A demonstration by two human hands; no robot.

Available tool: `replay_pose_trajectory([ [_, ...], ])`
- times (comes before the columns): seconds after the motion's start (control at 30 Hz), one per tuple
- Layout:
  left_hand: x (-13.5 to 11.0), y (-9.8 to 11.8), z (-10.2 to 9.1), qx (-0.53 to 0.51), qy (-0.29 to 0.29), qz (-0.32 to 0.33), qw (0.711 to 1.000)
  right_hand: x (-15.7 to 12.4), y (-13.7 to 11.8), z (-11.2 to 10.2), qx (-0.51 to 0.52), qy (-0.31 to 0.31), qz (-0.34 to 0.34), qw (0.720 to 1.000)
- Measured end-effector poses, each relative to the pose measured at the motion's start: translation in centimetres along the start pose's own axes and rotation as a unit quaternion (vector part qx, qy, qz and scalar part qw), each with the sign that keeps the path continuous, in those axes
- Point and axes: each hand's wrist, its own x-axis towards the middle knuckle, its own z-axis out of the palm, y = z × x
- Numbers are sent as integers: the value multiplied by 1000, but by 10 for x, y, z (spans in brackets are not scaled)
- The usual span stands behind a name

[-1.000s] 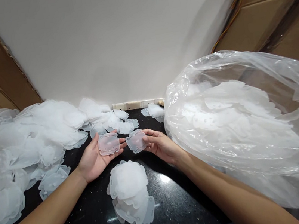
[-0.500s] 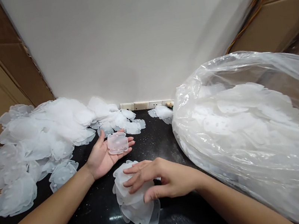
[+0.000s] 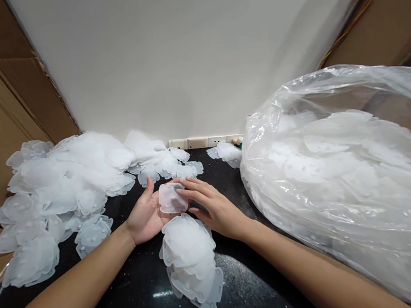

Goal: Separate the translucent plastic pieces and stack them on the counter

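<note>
Right hand (image 3: 214, 206) has left the stack (image 3: 191, 260), touching plastic sheet (image 3: 169, 197) on unclenched left hand (image 3: 145, 218) | right grasp unclear | bare countertop (image 3: 232, 186) between grip and bag (image 3: 352, 193) | broad face up, long axis unclear

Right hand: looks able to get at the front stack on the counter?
Likely yes: the right hand is close beside the front stack, whose top lies uncovered, with nothing visible between; it is at the sheet on the left hand, though.

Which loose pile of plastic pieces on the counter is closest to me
The small pile between your forearms, lowest in the picture. The larger heap lies farther back and left, and a few pieces sit by the sockets.
</note>
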Motion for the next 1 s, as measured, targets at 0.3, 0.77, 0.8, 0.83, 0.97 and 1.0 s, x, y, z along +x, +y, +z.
replay_pose_trajectory([
  [0.3,11,0,-13,382,173,213,882,2,11,-7,360,185,248,880],
  [0.77,21,24,-53,785,258,202,525,6,13,-24,525,133,309,782],
  [0.8,21,25,-52,785,258,200,527,6,14,-25,526,134,312,780],
  [0.83,20,25,-52,786,261,201,523,6,14,-26,527,134,315,778],
  [0.97,22,25,-61,778,323,225,489,6,17,-27,525,131,317,779],
  [1.0,23,25,-63,771,335,222,494,5,17,-27,523,130,317,780],
])
